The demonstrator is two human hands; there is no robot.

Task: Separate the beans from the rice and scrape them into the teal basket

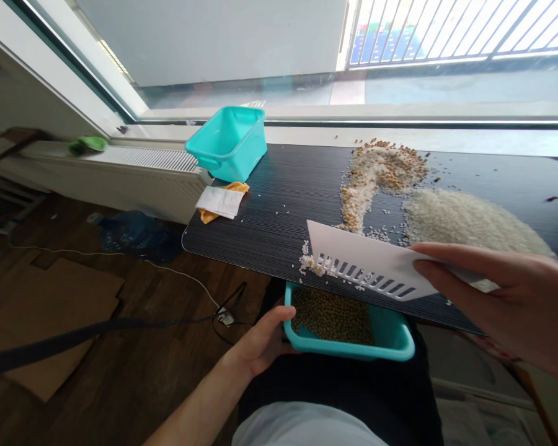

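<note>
My left hand [270, 341] grips the left end of a turquoise plastic bin [353, 352], thumb over its rim. The bin sits just below the table's front edge and holds greenish-brown grains [332, 316], perhaps dried peas or lentils. My right hand [497, 291] is closed on a white slotted plastic scraper [360, 254], whose slotted edge points down at the tabletop near that edge. White rice-like grains [309, 263] lie around its left end. Behind it spreads a mixed pile of orange-brown and white grains [376, 167], and to the right a larger heap of white rice [469, 220].
A second turquoise bin [242, 152] stands at the dark table's [302, 186] back left corner. In front of it lies a folded white and orange cloth [221, 201]. On the floor at left are a large blue water bottle [137, 235], cables and flat cardboard [51, 310].
</note>
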